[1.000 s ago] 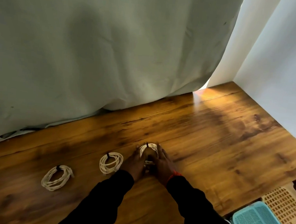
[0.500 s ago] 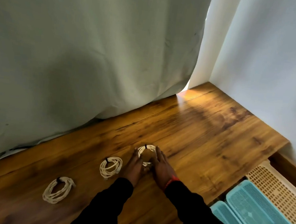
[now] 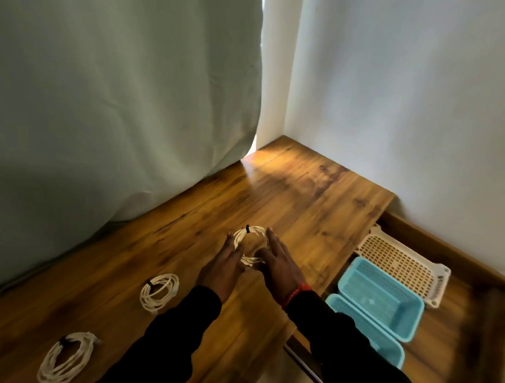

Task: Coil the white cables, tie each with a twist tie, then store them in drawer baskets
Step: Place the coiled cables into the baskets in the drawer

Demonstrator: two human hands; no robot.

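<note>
A pale curtain [image 3: 107,84] is hanging down to a long wooden table [image 3: 305,202], while at its right end an open drawer [image 3: 445,349] is showing two blue baskets [image 3: 382,299] and a white basket [image 3: 401,264]. Three coiled white cables are lying on the tabletop, each one already tied with a dark twist tie: a near coil [image 3: 65,358], a middle coil [image 3: 160,290] and a far coil [image 3: 251,243]. A person in dark sleeves is framing the far coil with both hands — the left hand [image 3: 225,266] and the right hand [image 3: 281,265] are lying flat with fingers straight, touching its sides and gripping nothing. The twist tie [image 3: 247,229] is sitting at the coil's far edge. The bundle is looking light and floppy (loops likely to sag if lifted by a single strand), so pinching it at the tied section — or scooping under the whole ring — is probably the safest hold before carrying it right to a basket.
</note>
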